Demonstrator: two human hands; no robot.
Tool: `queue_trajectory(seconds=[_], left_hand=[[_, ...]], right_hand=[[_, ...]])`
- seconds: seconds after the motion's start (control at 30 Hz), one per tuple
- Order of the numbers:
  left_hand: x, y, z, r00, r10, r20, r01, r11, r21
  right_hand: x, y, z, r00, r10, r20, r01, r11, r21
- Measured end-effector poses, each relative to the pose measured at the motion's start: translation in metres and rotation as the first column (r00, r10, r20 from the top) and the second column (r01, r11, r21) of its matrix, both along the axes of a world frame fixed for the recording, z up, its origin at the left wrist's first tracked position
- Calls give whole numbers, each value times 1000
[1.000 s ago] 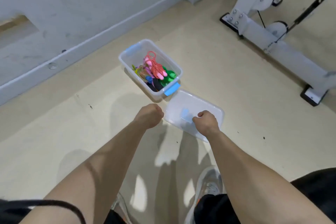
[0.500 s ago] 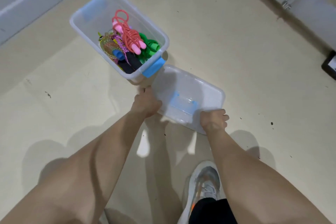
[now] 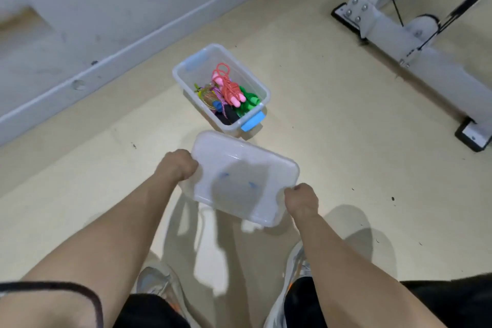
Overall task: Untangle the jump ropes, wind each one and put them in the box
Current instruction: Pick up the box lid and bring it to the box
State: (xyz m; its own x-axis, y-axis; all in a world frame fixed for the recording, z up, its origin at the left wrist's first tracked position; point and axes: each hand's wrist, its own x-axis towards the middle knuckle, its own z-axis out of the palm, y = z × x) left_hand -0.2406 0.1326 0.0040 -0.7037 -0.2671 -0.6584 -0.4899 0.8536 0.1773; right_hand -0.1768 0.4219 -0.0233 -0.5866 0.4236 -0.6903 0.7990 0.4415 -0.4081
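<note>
A clear plastic box [image 3: 186, 80] with blue latches stands on the floor, holding several wound jump ropes: a pink one [image 3: 229, 88] on top, a green one [image 3: 249, 102], a multicoloured one [image 3: 209, 96] and dark handles below. I hold the translucent lid [image 3: 239, 165] lifted off the floor just in front of the box. My left hand [image 3: 177, 165] grips its left edge and my right hand [image 3: 302, 201] grips its near right corner.
A grey wall with a skirting board [image 3: 111, 58] runs behind the box. The white metal frame of a gym machine [image 3: 394, 32] with pulleys and black feet stands at the right. My shoes [image 3: 155, 281] are below the lid.
Both hands took hold of the lid on the floor and have lifted it up towards me. The box has not moved.
</note>
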Motion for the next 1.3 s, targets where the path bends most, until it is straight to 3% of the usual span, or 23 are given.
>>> queue_trajectory(seconds=[0.1, 0.17, 0.23, 0.3, 0.37, 0.43, 0.5, 0.6, 0.67, 0.73, 0.83, 0.97, 1.1, 1.2, 1.3], left_hand=[[6, -47, 34, 978, 137, -154, -132, 990, 44], [7, -67, 62, 921, 298, -252, -260, 950, 173], [8, -76, 93, 760, 591, -270, -428, 768, 477], [8, -86, 117, 617, 770, -164, -478, 531, 700], [5, -99, 134, 558, 828, -62, -467, 375, 801], [-2, -110, 139, 578, 816, 14, -437, 295, 850], [-15, -115, 133, 638, 770, -15, -400, 348, 848], [-45, -109, 114, 714, 669, -206, -337, 586, 736], [-73, -100, 98, 765, 508, -397, -285, 819, 499], [-105, -90, 79, 802, 341, -491, -235, 935, 266], [-154, -80, 44, 808, 272, -522, -208, 962, 178], [-212, -67, 0, 786, 304, -538, -222, 951, 214], [-253, -65, -37, 807, 271, -524, -182, 960, 215], [-263, -69, -53, 809, 277, -518, -153, 951, 270], [-250, -78, -54, 815, 235, -529, -165, 970, 178]], right_hand=[[2, -32, 35, 975, -162, -153, 127, 968, -216], [1, -52, 60, 939, -283, -194, 184, 892, -414], [-2, -67, 86, 919, -350, -182, 201, 812, -548], [-10, -74, 103, 915, -360, -182, 182, 773, -608], [-20, -78, 111, 919, -342, -195, 143, 752, -644], [-34, -78, 111, 932, -294, -213, 92, 759, -644], [-49, -76, 108, 942, -244, -232, 50, 782, -621], [-76, -72, 97, 951, -206, -231, 35, 812, -582], [-97, -68, 84, 957, -173, -233, 13, 827, -562], [-118, -66, 68, 965, -120, -231, -20, 851, -526], [-147, -65, 40, 972, -122, -199, 9, 872, -490], [-169, -69, 4, 961, -214, -173, 107, 869, -483], [-179, -89, -24, 930, -173, -325, 62, 943, -327], [-178, -108, -30, 902, -178, -393, 56, 952, -302], [-182, -115, -30, 891, -149, -429, 55, 973, -224]])
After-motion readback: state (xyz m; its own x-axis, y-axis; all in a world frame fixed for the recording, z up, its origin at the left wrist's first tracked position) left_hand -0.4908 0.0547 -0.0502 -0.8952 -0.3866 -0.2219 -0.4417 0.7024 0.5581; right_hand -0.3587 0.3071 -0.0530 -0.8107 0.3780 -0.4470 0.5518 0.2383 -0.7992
